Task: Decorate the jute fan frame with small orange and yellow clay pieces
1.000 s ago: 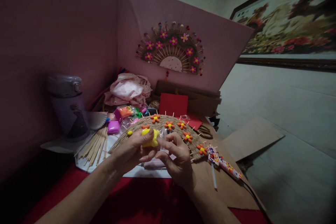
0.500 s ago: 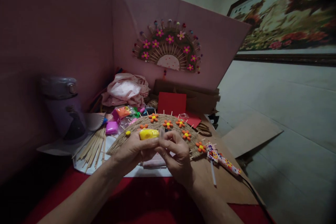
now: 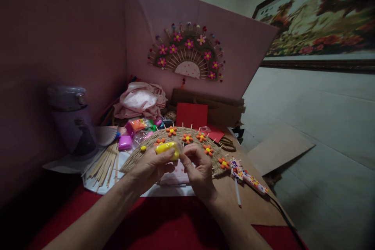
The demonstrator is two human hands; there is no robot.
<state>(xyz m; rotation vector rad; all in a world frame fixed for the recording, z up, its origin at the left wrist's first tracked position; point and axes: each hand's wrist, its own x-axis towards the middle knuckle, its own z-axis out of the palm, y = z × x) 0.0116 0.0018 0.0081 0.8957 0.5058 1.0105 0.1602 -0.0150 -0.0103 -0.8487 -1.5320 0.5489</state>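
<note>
A packet of yellow modelling clay [image 3: 164, 147] in clear plastic wrap is held above the work surface. My left hand [image 3: 152, 164] is closed around it, thumb pressed on the front. The fingertips of my right hand [image 3: 197, 168] pinch the wrapper at the packet's right end. Behind both hands lies a half-round fan [image 3: 216, 160] wound with twine, with orange clay flowers [image 3: 187, 138] that have yellow centres. A small yellow clay ball [image 3: 143, 148] rests on its left part. Pink dotted cloth at the fan's base is partly hidden by my hands.
Thin wooden sticks [image 3: 104, 166] and a lidded tumbler [image 3: 73, 121] are on the left, with bagged coloured clay [image 3: 137, 125] behind. A flower-patterned glue gun [image 3: 249, 179] with its cord lies on cardboard at right. A finished fan [image 3: 187, 52] hangs on the pink panel.
My hands have drawn slightly apart, and the packet has tilted with its right end up. More of the pink dotted cloth shows between my hands.
</note>
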